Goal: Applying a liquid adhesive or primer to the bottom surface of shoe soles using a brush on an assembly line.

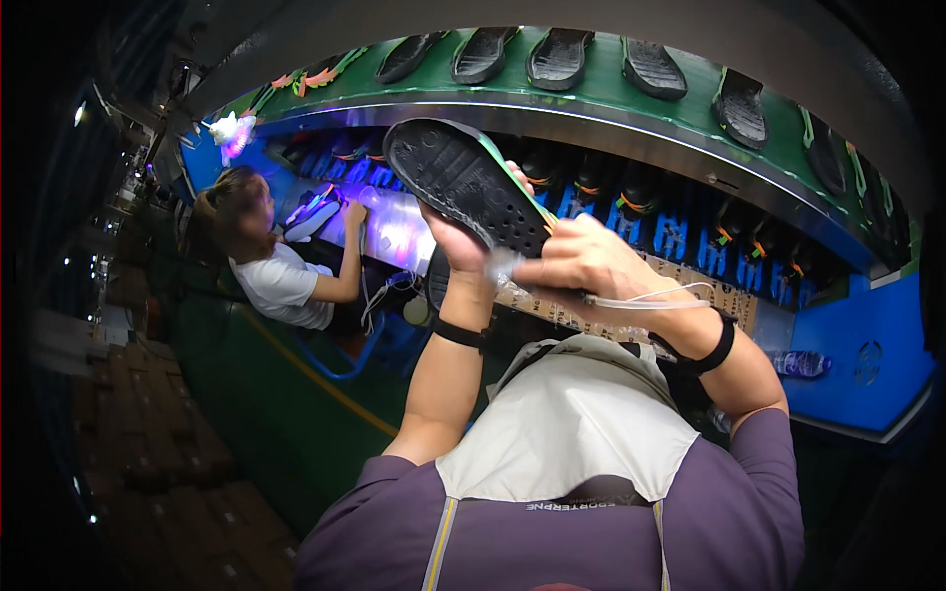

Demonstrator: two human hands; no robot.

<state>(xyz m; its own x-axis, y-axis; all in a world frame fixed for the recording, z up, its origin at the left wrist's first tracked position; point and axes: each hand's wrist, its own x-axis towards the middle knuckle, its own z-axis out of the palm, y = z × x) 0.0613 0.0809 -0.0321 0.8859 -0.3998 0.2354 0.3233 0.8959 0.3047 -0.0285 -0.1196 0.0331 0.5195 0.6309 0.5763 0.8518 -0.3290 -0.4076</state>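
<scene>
My left hand (455,239) grips a black shoe sole (458,182) with a green edge, its palm under the near side and fingertips showing past the far side. The sole is tilted, its inner face with small round holes turned up toward me. My right hand (591,258) is closed at the sole's right end, around a tool with a whitish tip (504,264). Motion blurs that tip, and the fingers hide most of the tool, so its kind cannot be told. A thin clear tube (655,298) loops over my right wrist. Both wrists wear black bands.
Ahead, a green conveyor belt (601,61) behind a metal rail (631,133) carries several black soles. Beneath it, shoes stand on blue holders (670,236). A cardboard sheet (734,305) lies below. At left sits a co-worker (281,261) under violet light. A plastic bottle (803,364) lies at right.
</scene>
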